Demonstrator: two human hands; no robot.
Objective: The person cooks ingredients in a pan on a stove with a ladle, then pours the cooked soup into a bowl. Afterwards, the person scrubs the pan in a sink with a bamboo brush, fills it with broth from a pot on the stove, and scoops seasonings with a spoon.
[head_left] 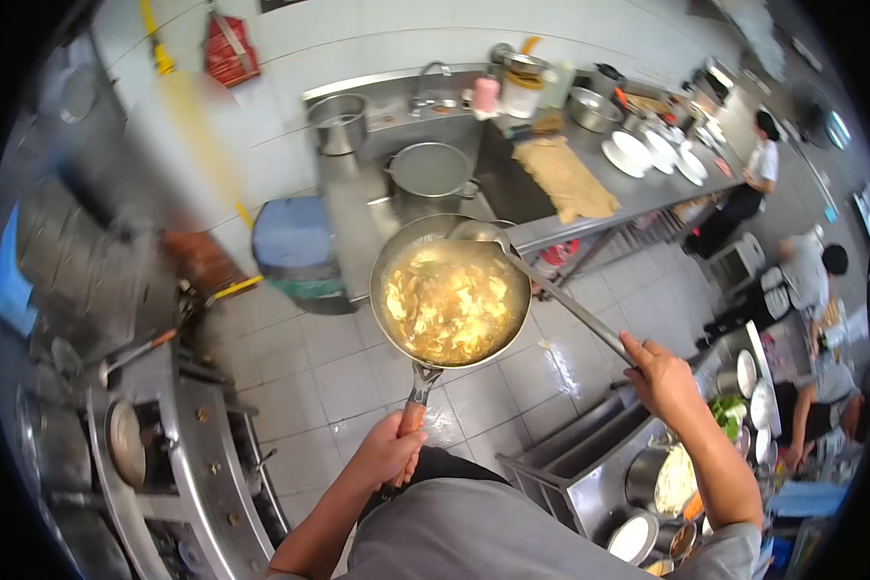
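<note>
A round pan [389,340] full of yellow, egg-like food in liquid [451,302] is held up over the tiled floor. Its wooden handle [414,416] is wrapped in the fingers of my left hand [390,452]. Reaching in from the right, my right hand [662,375] is closed around the end of a long metal ladle [575,307]. The ladle's bowl rests at the far rim of the pan, partly hidden by it.
Ahead stands a steel sink counter [353,198] with pots; a blue-lidded bin [295,235] is beside it. Stoves [188,416] stand at left. At right are a steel table [590,488] with food containers and several people, one standing by the counter [759,169].
</note>
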